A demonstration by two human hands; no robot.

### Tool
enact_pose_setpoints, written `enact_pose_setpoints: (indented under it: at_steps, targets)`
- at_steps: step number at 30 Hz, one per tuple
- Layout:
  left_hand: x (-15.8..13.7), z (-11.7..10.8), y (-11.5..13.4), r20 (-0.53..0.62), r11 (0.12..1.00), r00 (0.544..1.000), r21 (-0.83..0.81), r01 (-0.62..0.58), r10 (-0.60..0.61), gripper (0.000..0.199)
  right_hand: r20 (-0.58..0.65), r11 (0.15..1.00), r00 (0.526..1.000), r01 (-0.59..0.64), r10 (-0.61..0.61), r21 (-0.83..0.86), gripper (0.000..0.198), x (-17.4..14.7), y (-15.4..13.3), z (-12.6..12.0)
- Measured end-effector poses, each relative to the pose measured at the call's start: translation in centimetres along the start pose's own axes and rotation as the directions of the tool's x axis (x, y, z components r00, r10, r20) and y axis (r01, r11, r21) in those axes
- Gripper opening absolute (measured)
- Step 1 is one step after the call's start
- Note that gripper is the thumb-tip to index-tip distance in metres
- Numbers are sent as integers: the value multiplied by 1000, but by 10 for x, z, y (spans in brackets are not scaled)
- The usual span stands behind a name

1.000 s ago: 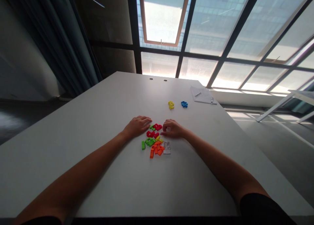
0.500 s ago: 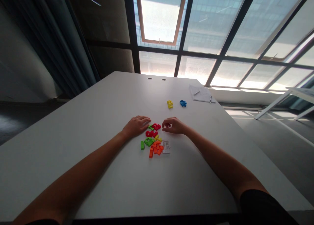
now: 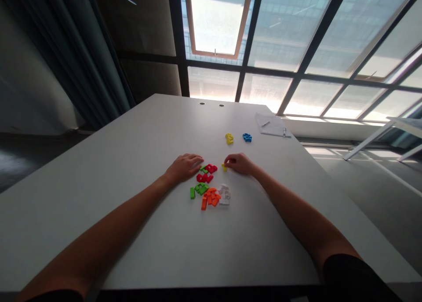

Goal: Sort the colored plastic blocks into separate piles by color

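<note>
My right hand (image 3: 240, 163) pinches a small yellow block (image 3: 224, 167) between its fingertips, to the right of a heap of coloured blocks. Flat on the table, my left hand (image 3: 185, 166) rests with fingers stretched out, their tips beside a green block (image 3: 203, 169) and a group of red blocks (image 3: 205, 178). Nearer to me lie several green blocks (image 3: 201, 188), with one green block (image 3: 192, 193) apart on the left. Orange blocks (image 3: 211, 197) touch or nearly touch them, and white blocks (image 3: 224, 195) sit at their right.
Farther back on the white table (image 3: 148, 249) are a yellow cluster of blocks (image 3: 229, 138) and a blue cluster of blocks (image 3: 247, 137). Paper sheets (image 3: 272, 125) with pens lie at the right edge. A blue curtain (image 3: 72, 51) hangs at the left, windows beyond.
My right hand has taken hold of a yellow block from the heap, between the red and orange blocks, and moved it away to the right. My left hand stays in place.
</note>
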State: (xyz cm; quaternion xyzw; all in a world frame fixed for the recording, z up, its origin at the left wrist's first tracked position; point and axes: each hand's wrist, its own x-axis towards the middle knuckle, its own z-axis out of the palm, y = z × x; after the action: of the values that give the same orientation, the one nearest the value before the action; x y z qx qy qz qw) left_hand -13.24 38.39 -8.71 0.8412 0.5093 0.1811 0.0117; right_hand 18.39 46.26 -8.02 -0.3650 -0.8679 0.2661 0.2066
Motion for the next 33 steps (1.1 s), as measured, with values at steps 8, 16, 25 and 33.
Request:
enact_pose_setpoints:
  at_steps: [8, 16, 25, 33]
  targets:
    - [0, 0, 1, -17, 1000, 1000, -3, 10, -10, 38, -504, 913, 840, -346, 198, -218, 31, 1, 9, 7]
    - [0, 1, -1, -12, 1000, 1000, -5, -11, 11, 38, -256, 873, 966, -85, -47, -480, 27, -4, 5, 7]
    - [1, 2, -3, -15, 1000, 1000, -7, -14, 14, 37, -275, 820, 955, -244, 111, -517, 38, -1, 0, 8]
    - [0, 1, -1, -5, 1000, 1000, 5, -4, 4, 38, -127, 844, 988, 3, -85, -536, 44, -4, -2, 10]
